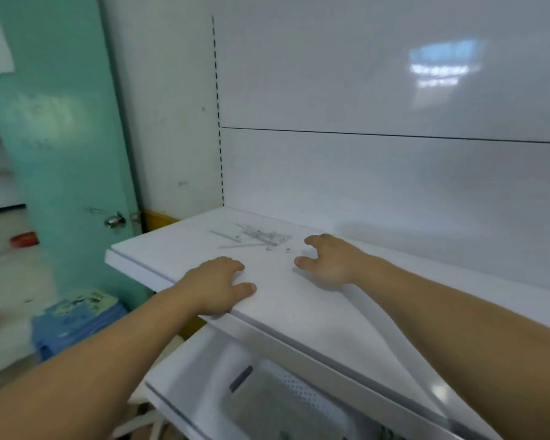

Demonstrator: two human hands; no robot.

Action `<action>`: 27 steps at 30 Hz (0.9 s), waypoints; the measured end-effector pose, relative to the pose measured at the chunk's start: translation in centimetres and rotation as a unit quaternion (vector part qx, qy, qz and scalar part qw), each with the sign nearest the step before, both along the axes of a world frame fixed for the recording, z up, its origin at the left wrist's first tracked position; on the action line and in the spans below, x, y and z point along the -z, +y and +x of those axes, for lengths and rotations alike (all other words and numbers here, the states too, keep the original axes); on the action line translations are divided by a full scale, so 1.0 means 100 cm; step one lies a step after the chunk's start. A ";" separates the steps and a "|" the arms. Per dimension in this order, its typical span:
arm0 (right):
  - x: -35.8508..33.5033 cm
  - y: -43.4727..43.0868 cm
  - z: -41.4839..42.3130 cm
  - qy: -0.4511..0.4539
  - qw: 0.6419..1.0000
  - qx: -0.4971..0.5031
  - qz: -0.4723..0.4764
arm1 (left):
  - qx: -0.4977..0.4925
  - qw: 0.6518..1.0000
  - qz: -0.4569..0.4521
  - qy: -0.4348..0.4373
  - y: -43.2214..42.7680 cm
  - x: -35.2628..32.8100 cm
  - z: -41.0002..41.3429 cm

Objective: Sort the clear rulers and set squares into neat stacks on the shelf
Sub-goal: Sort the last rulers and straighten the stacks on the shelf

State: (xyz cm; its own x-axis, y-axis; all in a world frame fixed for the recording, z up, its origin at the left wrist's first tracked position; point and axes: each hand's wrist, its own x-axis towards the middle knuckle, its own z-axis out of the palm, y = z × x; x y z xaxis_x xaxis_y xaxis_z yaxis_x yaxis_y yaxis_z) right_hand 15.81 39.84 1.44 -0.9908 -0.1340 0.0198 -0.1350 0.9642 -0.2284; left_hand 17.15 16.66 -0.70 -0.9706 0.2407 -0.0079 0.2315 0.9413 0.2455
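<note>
1. The clear rulers and set squares (pixel 257 238) lie in 1 loose, criss-crossed heap on the white shelf (pixel 315 315), toward its back left and near the rear panel (pixel 362 173). They are transparent and blurred, so you cannot count them or tell the 2 kinds apart here.
2. Your right hand (pixel 331 260) sits just right of the heap, thumb and fingers spread apart and gently curved, holding nothing. That wide span looks like preparation to gather the heap from its right side. Whether a fingertip touches the nearest piece cannot be told.
3. Your left hand (pixel 218 285) rests on the shelf near its front edge, fingers relaxed and gripping nothing. It probably steadies you there and waits in front of the heap to meet whatever the other hand draws in.
4. No neat stack exists yet, so the sorting looks barely begun.
5. Thin flat plastic on a smooth shelf is likely hard to pinch. Consider sliding each piece toward you before lifting, and expect slippery pieces to fan out.
6. Below, a white perforated basket (pixel 286 404) sits on a lower level, and a teal door (pixel 61 154) stands to the left.
</note>
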 end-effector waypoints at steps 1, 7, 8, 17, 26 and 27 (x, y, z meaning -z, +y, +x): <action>0.002 -0.012 -0.010 0.003 1.000 0.000 -0.006 | -0.001 1.000 -0.004 -0.004 -0.011 0.000 -0.006; 0.008 -0.060 -0.077 -0.006 1.000 0.014 -0.011 | -0.008 1.000 -0.004 0.016 -0.040 -0.003 -0.054; 0.009 -0.064 -0.089 -0.013 1.000 0.021 -0.012 | -0.007 1.000 0.000 0.019 -0.043 -0.004 -0.065; 0.004 -0.087 -0.171 -0.037 0.999 0.025 0.011 | 0.051 0.997 -0.050 -0.004 -0.059 -0.005 -0.181; -0.002 -0.102 -0.175 -0.048 0.992 0.095 -0.069 | 0.151 0.988 0.024 0.007 -0.072 -0.004 -0.225; -0.002 -0.105 -0.172 -0.045 0.991 0.107 -0.062 | 0.166 0.985 0.042 0.005 -0.072 -0.003 -0.226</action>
